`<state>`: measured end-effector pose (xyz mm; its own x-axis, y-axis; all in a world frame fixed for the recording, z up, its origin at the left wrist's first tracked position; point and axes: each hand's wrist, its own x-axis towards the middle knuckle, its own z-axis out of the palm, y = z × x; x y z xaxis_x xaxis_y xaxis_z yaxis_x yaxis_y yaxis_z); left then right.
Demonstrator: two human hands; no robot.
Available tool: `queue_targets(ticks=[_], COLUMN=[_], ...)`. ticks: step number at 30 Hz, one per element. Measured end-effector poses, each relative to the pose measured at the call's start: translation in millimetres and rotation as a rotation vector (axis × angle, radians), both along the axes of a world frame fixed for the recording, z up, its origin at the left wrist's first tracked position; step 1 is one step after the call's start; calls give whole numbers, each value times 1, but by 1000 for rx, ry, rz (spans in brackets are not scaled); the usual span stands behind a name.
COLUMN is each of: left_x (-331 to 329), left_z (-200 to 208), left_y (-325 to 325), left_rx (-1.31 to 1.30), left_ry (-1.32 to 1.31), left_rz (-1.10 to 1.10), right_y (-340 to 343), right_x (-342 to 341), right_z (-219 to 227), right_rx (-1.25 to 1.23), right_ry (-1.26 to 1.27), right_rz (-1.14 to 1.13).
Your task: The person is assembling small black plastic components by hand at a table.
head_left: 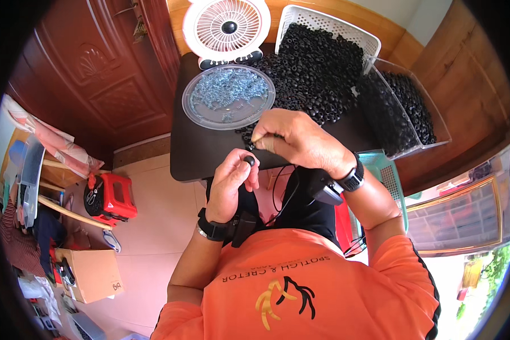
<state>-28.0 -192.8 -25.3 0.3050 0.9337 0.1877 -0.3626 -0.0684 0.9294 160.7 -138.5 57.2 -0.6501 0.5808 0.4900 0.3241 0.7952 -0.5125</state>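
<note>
The left hand (pixel 232 180) is pinching a small black ring (pixel 249 161) between thumb and fingers, above the near edge of the dark worktop (pixel 201 150). The right hand (pixel 296 139) is hovering just beside it, fingers clamped on a tiny pale piece (pixel 257 137), near the round tray (pixel 229 96) of bluish bits

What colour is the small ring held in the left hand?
Black; the small ring shows best in the head view.

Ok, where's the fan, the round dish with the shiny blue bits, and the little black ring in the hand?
fan (pixel 228 26), head view, on the middle of its white grille.
round dish (pixel 194 116), head view, on its clear left rim.
black ring (pixel 249 161), head view, on the ring's top, at the left hand's fingertips.
</note>
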Motion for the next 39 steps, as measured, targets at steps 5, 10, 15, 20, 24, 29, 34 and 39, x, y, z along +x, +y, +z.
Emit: queue_targets(ticks=[5,10,15,20,24,29,34,39], left_x=[3,7,12,12,15,20,25,31], left_z=[-3,-7,0,4,2,-3,-9,-12], left_y=[-1,-1,-8,-16,-16,-13,-11,-10], left_rx=[20,45,124,198,150,1,-105,-217], left_ry=[46,170,166,164,39,-165,-295,-363], left_rz=[-59,-99,-68,-37,-80,-136,-101,-87], right_y=[-16,-29,-33,-46,-59,-74,-77,-78], right_x=[8,13,18,29,25,19,12,3], right_z=[2,2,-6,-9,-25,-37,-45,-54], right_rx=[106,227,119,-219,-326,-323,45,263], right_ry=[-50,-131,-32,241,439,472,355,197], right_rz=[-11,-7,-68,-155,-150,-151,-194,-280])
